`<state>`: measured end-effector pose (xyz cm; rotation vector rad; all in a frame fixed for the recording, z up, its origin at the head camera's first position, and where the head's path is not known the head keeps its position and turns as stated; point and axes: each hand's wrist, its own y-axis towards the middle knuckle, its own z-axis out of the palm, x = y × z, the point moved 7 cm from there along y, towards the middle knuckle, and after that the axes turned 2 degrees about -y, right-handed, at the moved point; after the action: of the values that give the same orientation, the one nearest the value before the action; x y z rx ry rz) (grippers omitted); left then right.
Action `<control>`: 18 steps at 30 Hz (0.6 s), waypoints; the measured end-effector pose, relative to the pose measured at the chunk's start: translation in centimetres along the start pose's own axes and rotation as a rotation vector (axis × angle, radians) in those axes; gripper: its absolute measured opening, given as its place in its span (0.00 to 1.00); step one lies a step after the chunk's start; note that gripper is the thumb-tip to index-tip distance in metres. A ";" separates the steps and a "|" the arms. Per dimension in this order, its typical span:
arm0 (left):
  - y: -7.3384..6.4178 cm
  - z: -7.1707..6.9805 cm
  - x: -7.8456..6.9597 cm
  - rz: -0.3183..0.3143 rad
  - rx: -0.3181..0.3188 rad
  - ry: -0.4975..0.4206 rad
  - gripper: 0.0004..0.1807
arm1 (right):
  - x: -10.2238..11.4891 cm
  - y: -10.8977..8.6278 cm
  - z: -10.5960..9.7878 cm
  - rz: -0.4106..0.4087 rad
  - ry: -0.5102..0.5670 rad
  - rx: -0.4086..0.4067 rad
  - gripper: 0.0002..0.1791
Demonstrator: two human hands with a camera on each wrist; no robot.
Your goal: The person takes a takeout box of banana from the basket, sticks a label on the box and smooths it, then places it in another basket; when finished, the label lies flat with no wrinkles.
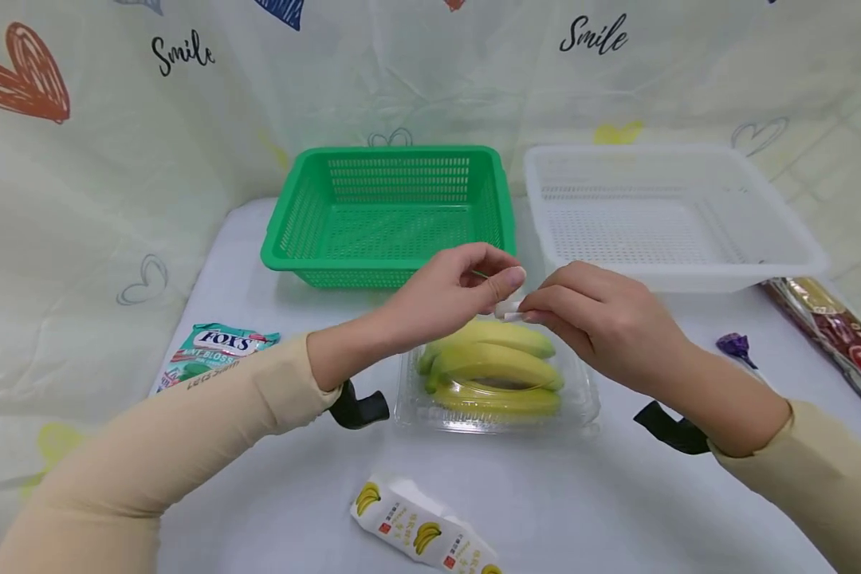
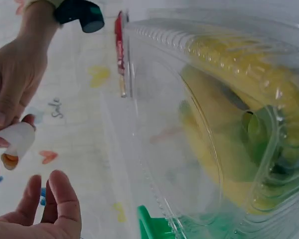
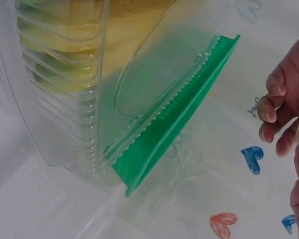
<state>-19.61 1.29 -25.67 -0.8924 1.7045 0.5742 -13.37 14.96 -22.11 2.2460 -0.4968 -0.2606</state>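
In the head view my right hand [image 1: 610,323] pinches a small white roll [image 1: 508,311] between its fingertips and thumb. The left wrist view shows an orange-brown end inside the roll [image 2: 19,138]. My left hand [image 1: 452,287] is just left of it, fingers loosely bent and holding nothing, the thumb close to the roll. Below both hands sits a clear plastic box [image 1: 409,410] with several yellow bananas [image 1: 495,363] inside. Toward the front lies a white strip [image 1: 416,522] printed with bananas, cut off by the frame's lower edge.
A green basket [image 1: 387,263] stands behind the box, with a white basket [image 1: 660,279] to its right. The Fox's candy bag [image 1: 218,343] lies on the left. On the right are a small purple-wrapped item [image 1: 735,347] and a long brown-red package [image 1: 843,327].
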 end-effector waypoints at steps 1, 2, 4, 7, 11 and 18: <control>0.4 0.1 0.4 -0.020 0.028 -0.023 0.19 | 0.1 0.1 0.1 -0.013 0.001 0.001 0.18; 0.6 0.2 0.6 -0.036 0.059 -0.038 0.19 | 0.2 0.1 0.2 -0.026 -0.003 0.003 0.18; 1.0 0.4 1.2 -0.057 0.121 -0.078 0.18 | 0.3 0.1 0.3 -0.047 -0.005 0.002 0.18; 1.2 0.4 1.7 -0.075 0.195 -0.119 0.18 | 0.6 0.2 0.6 -0.086 -0.028 -0.002 0.17; 1.4 -0.1 2.1 -0.080 0.230 -0.102 0.19 | 0.7 0.1 0.8 -0.116 -0.066 -0.009 0.17; 1.5 -0.5 2.4 -0.087 0.207 -0.125 0.19 | -0.4 -0.9 1.2 -0.005 -0.058 0.035 0.22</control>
<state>-21.49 1.11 -27.91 -0.7628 1.5721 0.3792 -13.91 14.89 -23.53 2.2795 -0.5304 -0.3228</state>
